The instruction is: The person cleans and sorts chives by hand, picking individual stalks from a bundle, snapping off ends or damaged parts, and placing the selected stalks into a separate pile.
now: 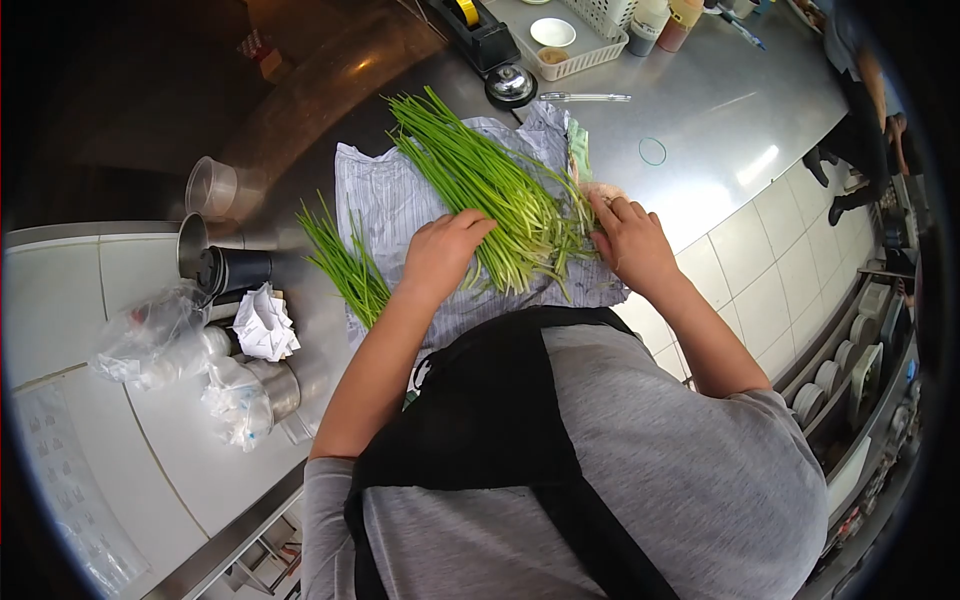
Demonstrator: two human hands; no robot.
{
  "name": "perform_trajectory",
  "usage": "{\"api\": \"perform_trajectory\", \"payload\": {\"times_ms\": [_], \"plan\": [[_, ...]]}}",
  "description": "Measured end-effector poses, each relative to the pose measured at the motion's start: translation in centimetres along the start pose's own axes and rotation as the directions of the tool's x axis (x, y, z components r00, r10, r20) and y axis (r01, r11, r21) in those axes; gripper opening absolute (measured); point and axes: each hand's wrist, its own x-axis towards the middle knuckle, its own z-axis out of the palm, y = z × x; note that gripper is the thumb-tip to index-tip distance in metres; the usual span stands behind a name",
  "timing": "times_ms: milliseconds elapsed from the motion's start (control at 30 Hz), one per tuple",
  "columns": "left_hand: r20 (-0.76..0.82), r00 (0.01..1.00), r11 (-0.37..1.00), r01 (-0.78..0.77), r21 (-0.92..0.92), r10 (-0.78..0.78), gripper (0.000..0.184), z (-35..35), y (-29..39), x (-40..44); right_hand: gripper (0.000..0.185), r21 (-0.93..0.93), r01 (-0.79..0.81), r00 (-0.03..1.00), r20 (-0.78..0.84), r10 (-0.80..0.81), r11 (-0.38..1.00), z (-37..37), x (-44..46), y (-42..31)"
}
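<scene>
A large bunch of green chives [470, 170] lies on a striped grey cloth [365, 190], its pale ends toward me. My left hand [445, 250] is closed at the bunch's left edge, fingertips on the stalks. At the pale ends on the right is my right hand [632, 240], fingers apart and curved, thumb away from the index finger. Its fingertips are close to loose stalk bits and a crumpled clear, pinkish thing [602, 190] I cannot make out. A smaller bunch of chives [345, 262] lies apart at the cloth's left edge.
Beyond the cloth are a call bell [511, 85], a tape dispenser [480, 38], a pen [585, 97] and a white tray [590, 62]. A green rubber band [652, 151] lies right. Left are cups [235, 268], crumpled paper [265, 322] and plastic bags [155, 335]. Another person [865, 130] stands far right.
</scene>
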Motion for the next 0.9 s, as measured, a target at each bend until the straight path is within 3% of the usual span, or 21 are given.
{"api": "perform_trajectory", "payload": {"times_ms": [133, 233, 300, 433, 500, 633, 700, 733, 800, 833, 900], "plan": [[0.059, 0.997, 0.998, 0.053, 0.042, -0.055, 0.025, -0.1, 0.0, -0.1, 0.05, -0.074, -0.001, 0.999, 0.053, 0.005, 0.997, -1.4, -0.9, 0.3], [-0.035, 0.999, 0.999, 0.036, -0.003, -0.037, 0.025, -1.0, 0.1, -0.2, 0.047, -0.013, 0.0, 1.0, -0.01, 0.0, 1.0, -1.6, -1.2, 1.0], [-0.06, 0.998, 1.0, 0.024, -0.007, -0.025, 0.025, -1.9, -0.1, -0.3, 0.037, 0.094, 0.016, 0.978, -0.206, 0.004, 0.995, -1.7, -0.7, 1.5], [-0.119, 0.99, 0.997, 0.075, -0.022, -0.077, 0.017, -3.6, 0.6, -0.2, 0.027, 0.288, 0.146, 0.938, -0.344, -0.04, 0.947, -2.1, 0.7, 0.2], [-0.135, 0.985, 0.993, 0.097, -0.071, -0.106, 0.018, -4.2, 0.9, -0.1, 0.019, 0.67, 0.184, 0.95, -0.308, 0.044, 0.72, -1.5, 1.8, -1.9], [-0.143, 0.986, 0.993, 0.079, -0.082, -0.09, 0.019, -5.3, 1.9, 0.0, 0.016, 0.783, 0.134, 0.986, -0.165, -0.005, 0.608, -1.5, 2.8, -6.6], [-0.218, 0.973, 0.988, 0.039, -0.146, -0.071, 0.019, -5.3, 2.3, 0.0, 0.018, 0.883, -0.022, 0.995, 0.065, -0.074, 0.469, -0.3, 3.3, -7.2], [-0.222, 0.972, 0.989, 0.043, -0.144, -0.075, 0.019, -5.2, 2.5, 0.0, 0.018, 0.883, -0.018, 0.995, 0.063, -0.08, 0.469, 0.6, 3.4, -7.2], [-0.348, 0.927, 0.951, 0.029, -0.309, -0.142, 0.017, -4.8, 3.1, 0.0, 0.02, 0.968, -0.222, 0.969, 0.232, -0.082, 0.116, 1.8, 3.6, -7.4], [-0.349, 0.926, 0.95, 0.031, -0.31, -0.145, 0.017, -4.5, 3.3, -0.3, 0.02, 0.967, -0.224, 0.969, 0.234, -0.084, 0.118, 1.9, 3.6, -7.4], [-0.385, 0.76, 0.822, 0.334, -0.46, -0.524, 0.013, -3.4, 3.5, -1.2, 0.02, 0.933, -0.353, 0.933, 0.346, -0.095, -0.066, 1.6, 3.4, -7.6]]}}
